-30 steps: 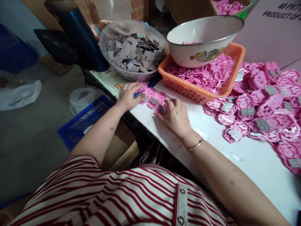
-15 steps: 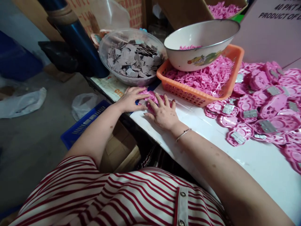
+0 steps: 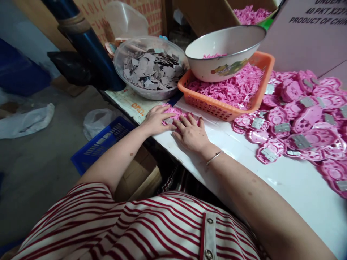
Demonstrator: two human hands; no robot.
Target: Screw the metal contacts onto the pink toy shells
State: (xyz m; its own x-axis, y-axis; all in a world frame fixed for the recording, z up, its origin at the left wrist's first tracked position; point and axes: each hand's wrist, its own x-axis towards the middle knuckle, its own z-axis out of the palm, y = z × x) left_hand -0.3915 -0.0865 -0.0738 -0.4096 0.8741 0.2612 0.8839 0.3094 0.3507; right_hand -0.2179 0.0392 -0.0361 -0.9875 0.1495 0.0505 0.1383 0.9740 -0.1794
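A pink plastic piece (image 3: 176, 112) with a grey square on it lies at the near left edge of the white table. My left hand (image 3: 157, 121) holds its left side, with the fingers over the top and the thumb at the near side. On its right rests my right hand (image 3: 191, 133), fingers spread and fingertips touching the pink plastic; the contact under them is hidden. Behind my hands is a clear bowl (image 3: 151, 94) of grey square cards. An orange basket (image 3: 227, 115) of small pink parts stands to the right, with an enamel bowl (image 3: 230, 66) tilted on it.
Many pink plastic pieces with grey squares (image 3: 300, 119) are heaped on the right of the white table (image 3: 287, 187). A dark blue post (image 3: 93, 54) rises at the back left. Below the table edge are a blue crate (image 3: 97, 144) and a cardboard box (image 3: 141, 173).
The view has shifted slightly. Both hands have moved a little to the right and nearer, and more of the pink piece shows between them.
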